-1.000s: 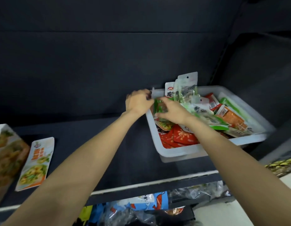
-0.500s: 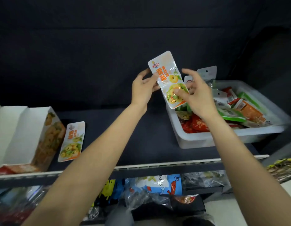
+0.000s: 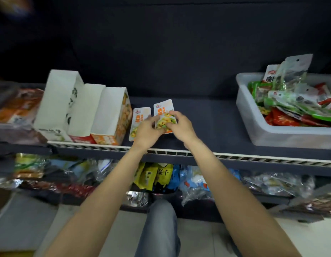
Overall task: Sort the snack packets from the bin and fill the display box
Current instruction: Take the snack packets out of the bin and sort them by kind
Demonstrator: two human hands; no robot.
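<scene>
Head view: bin (image 3: 257, 127) full of snack packets (image 3: 283, 101)

The dark shelf (image 3: 207, 123) has a white slotted strip along its near edge. On the left side stands an open box (image 3: 83, 115), white inside and orange on its right wall. Left of the box is a blurry orange pack (image 3: 16, 108). Just right of the box a packet (image 3: 139, 123) lies flat on the shelf. On the far right sits a white bin (image 3: 268, 130), full of green and red packets. Between the flat packet and the bin the shelf is bare dark cloth.
</scene>
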